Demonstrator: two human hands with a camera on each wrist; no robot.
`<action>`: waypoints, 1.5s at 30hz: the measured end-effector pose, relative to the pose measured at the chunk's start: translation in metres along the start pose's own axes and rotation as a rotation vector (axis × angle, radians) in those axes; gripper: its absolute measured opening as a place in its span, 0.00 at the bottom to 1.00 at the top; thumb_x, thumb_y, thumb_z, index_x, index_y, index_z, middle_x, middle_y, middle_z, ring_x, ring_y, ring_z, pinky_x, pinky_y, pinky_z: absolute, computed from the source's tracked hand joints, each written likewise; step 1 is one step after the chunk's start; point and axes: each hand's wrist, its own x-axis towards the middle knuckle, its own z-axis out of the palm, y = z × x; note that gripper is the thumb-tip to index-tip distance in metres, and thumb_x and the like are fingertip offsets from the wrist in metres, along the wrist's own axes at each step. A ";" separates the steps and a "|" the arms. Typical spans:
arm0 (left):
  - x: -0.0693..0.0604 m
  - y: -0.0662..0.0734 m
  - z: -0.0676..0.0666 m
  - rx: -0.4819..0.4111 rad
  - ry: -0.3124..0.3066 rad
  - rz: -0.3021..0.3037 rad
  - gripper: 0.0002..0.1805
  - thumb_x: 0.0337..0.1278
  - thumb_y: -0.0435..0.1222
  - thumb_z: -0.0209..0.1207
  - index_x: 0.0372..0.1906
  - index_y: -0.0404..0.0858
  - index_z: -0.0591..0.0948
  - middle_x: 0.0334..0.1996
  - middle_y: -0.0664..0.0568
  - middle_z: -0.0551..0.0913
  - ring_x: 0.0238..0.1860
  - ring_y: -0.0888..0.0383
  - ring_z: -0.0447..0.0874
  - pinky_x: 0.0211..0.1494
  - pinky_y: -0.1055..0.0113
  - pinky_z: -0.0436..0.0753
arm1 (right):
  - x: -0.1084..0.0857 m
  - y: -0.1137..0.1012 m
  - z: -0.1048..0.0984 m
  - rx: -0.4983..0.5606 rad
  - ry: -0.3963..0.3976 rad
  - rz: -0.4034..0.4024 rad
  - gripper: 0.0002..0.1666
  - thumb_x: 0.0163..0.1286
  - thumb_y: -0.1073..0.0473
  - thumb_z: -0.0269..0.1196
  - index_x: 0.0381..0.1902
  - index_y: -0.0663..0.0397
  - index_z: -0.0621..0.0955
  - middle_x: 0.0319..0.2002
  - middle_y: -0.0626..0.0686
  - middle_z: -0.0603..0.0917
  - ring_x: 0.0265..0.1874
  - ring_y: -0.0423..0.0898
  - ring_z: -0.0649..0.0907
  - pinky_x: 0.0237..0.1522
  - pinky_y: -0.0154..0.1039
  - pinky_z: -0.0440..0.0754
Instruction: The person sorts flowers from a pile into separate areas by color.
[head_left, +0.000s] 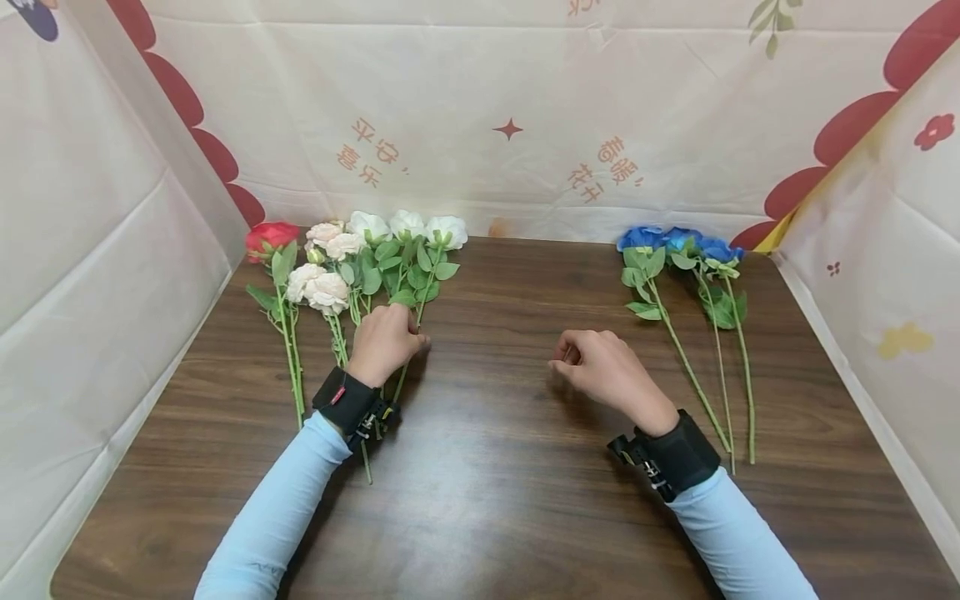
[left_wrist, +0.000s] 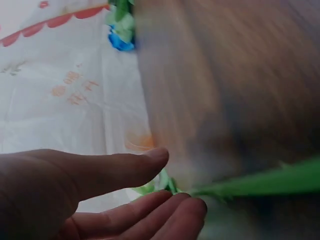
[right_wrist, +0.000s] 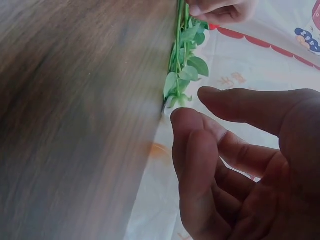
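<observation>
A red flower (head_left: 270,237), pale blush flowers (head_left: 327,292), white flowers (head_left: 407,223) and vivid blue flowers (head_left: 681,239) have green leaves (head_left: 282,265). The counter (head_left: 487,500) is dark brown with streaky wood grain; the sleeves (head_left: 277,508) are light blue, the wrist straps (head_left: 686,454) black. The cream backdrop (head_left: 465,67) bears deep red scallops (head_left: 176,87), orange-red lettering (head_left: 388,150) and a four-pointed star (head_left: 508,128).

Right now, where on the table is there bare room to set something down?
Widest: the middle of the table, between the white flowers and blue flowers, partly under your right hand. Smaller: left of the red flower, right of the blue flowers. Crowded: around your left hand, with pink flowers between red and white.
</observation>
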 end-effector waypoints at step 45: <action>-0.010 0.014 -0.037 -0.188 -0.055 -0.007 0.06 0.59 0.29 0.63 0.34 0.32 0.90 0.20 0.48 0.88 0.16 0.60 0.81 0.33 0.63 0.80 | 0.004 0.005 0.011 -0.017 -0.043 0.022 0.10 0.74 0.51 0.66 0.37 0.51 0.85 0.24 0.46 0.85 0.17 0.40 0.79 0.24 0.37 0.74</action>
